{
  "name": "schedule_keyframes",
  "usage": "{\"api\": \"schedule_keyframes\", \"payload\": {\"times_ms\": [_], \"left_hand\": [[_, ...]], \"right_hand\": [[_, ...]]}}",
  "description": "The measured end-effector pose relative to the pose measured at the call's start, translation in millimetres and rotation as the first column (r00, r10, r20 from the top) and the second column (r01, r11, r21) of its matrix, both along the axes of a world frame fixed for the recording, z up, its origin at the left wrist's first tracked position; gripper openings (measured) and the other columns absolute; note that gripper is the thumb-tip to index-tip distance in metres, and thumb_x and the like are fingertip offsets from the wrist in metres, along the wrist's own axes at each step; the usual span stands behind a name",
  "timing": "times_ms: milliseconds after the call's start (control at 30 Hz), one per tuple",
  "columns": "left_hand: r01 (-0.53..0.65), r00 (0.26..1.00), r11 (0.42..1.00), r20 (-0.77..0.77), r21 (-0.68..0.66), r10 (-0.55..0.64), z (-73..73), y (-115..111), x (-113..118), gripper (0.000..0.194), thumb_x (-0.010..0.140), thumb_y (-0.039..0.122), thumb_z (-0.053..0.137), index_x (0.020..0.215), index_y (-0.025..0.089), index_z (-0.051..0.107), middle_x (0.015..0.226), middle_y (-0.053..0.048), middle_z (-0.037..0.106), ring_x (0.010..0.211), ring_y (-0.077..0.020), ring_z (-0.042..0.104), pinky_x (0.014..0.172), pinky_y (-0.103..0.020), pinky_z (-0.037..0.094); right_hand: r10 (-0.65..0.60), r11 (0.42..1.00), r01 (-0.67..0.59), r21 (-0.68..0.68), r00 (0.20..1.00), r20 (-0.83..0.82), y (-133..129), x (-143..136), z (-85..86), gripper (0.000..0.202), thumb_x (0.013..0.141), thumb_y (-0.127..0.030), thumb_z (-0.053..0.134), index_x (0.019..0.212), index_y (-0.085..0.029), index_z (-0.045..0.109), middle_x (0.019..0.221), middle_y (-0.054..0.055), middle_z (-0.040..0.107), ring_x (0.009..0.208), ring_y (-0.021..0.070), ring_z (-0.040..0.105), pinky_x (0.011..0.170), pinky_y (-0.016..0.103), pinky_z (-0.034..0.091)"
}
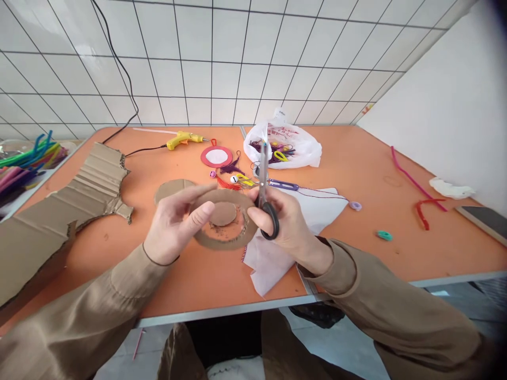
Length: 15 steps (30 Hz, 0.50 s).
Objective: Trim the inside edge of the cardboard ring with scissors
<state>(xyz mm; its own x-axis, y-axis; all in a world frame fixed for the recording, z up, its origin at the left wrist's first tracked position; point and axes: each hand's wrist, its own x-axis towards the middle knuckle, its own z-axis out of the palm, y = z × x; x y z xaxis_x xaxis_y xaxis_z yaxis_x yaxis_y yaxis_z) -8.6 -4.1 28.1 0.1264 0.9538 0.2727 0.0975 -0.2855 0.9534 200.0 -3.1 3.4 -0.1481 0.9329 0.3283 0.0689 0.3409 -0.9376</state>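
Between my hands is a cardboard ring (225,245), held above the orange table. My left hand (178,221) grips its left side, thumb over the front and fingers behind. My right hand (283,219) has black-handled scissors (263,174) with the blades pointing up, and its fingertips meet the ring's right edge. Through the ring's opening shows a small cardboard disc (222,214) with dark crumbs around it. Another round cardboard piece (172,188) lies partly behind my left hand.
Large torn cardboard (55,216) covers the table's left. Behind are a yellow glue gun (184,139), a red-rimmed disc (216,157), tassels and a white plastic bag (309,148). White cloth (317,211) lies under my right hand. Red pipe cleaners (422,214) and a phone-like object (485,221) sit right.
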Motion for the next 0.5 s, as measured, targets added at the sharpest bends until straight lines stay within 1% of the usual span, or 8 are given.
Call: {"api": "schedule_keyframes", "payload": {"times_ms": [67,100,133,200,267,300,367,500], "left_hand": [[-0.222,0.975,0.968,0.053,0.121,0.217,-0.5,-5.6,-1.4,0.02,0.075,0.038,0.085,0.09,0.025,0.082,0.097,-0.006,0.077,0.088,-0.0227,0.065,0.079,-0.032,0.054],[-0.233,0.972,0.961,0.059,0.146,0.226,-1.3,-8.4,-0.8,0.015,0.077,0.037,0.085,0.086,0.026,0.082,0.093,-0.005,0.076,0.088,-0.0229,0.066,0.08,-0.033,0.054],[-0.172,0.985,0.976,0.046,0.137,0.167,-2.5,-11.0,1.2,0.013,0.08,0.038,0.082,0.079,0.025,0.082,0.084,-0.005,0.075,0.084,-0.0228,0.066,0.079,-0.033,0.054],[0.038,0.999,0.998,0.006,0.054,-0.039,-5.1,-14.8,9.0,0.024,0.084,0.043,0.077,0.074,0.022,0.081,0.073,-0.006,0.074,0.075,-0.0221,0.067,0.074,-0.034,0.055],[0.173,0.983,0.974,0.088,-0.145,-0.161,-7.3,-16.5,20.1,0.028,0.082,0.046,0.079,0.093,0.02,0.083,0.094,-0.009,0.08,0.09,-0.0271,0.072,0.082,-0.038,0.058],[0.18,0.976,0.962,0.157,-0.204,-0.15,-8.1,-16.6,25.8,0.033,0.081,0.047,0.079,0.099,0.02,0.082,0.101,-0.009,0.08,0.096,-0.0281,0.073,0.087,-0.04,0.057],[0.199,0.953,0.95,0.276,-0.241,-0.13,-8.7,-15.9,35.1,0.034,0.079,0.048,0.082,0.095,0.019,0.082,0.098,-0.009,0.08,0.096,-0.0272,0.073,0.089,-0.04,0.057],[0.229,0.881,0.923,0.469,-0.31,-0.061,-7.8,-13.7,42.8,0.03,0.068,0.045,0.09,0.075,0.018,0.079,0.079,-0.007,0.079,0.081,-0.0235,0.073,0.083,-0.039,0.06]], "right_hand": [[-0.17,0.977,0.168,0.132,0.985,0.006,0.6,-0.1,-3.2,0.011,0.078,-0.023,0.068,0.084,-0.022,0.057,0.073,-0.004,0.06,0.059,0.0113,0.054,0.058,0.028,0.05],[-0.226,0.957,0.219,0.19,0.974,0.015,0.6,0.0,-4.8,0.012,0.079,-0.023,0.068,0.086,-0.023,0.059,0.076,-0.003,0.063,0.06,0.0115,0.055,0.059,0.028,0.051],[-0.261,0.941,0.247,0.234,0.965,0.031,0.3,0.3,-6.3,0.013,0.079,-0.023,0.068,0.089,-0.023,0.06,0.079,-0.003,0.065,0.061,0.0118,0.056,0.061,0.029,0.051],[-0.283,0.925,0.253,0.284,0.957,0.069,-1.3,0.9,-8.3,0.014,0.081,-0.023,0.069,0.093,-0.024,0.061,0.081,-0.002,0.067,0.062,0.0126,0.057,0.062,0.029,0.052],[-0.279,0.921,0.236,0.311,0.955,0.1,-3.8,1.1,-9.1,0.013,0.083,-0.022,0.068,0.094,-0.024,0.061,0.081,-0.002,0.068,0.063,0.0131,0.059,0.062,0.029,0.053],[-0.272,0.918,0.222,0.329,0.955,0.114,-5.1,1.0,-9.0,0.013,0.084,-0.022,0.068,0.094,-0.024,0.061,0.08,-0.002,0.068,0.062,0.0132,0.059,0.062,0.029,0.052],[-0.257,0.907,0.189,0.376,0.956,0.139,-7.5,0.2,-8.2,0.013,0.083,-0.02,0.069,0.093,-0.025,0.061,0.078,-0.002,0.068,0.061,0.0129,0.059,0.061,0.028,0.052],[-0.201,0.914,0.108,0.39,0.958,0.205,-10.9,-2.3,-6.7,0.01,0.085,-0.027,0.071,0.089,-0.025,0.062,0.074,-0.002,0.068,0.06,0.0139,0.06,0.059,0.029,0.053]]}}
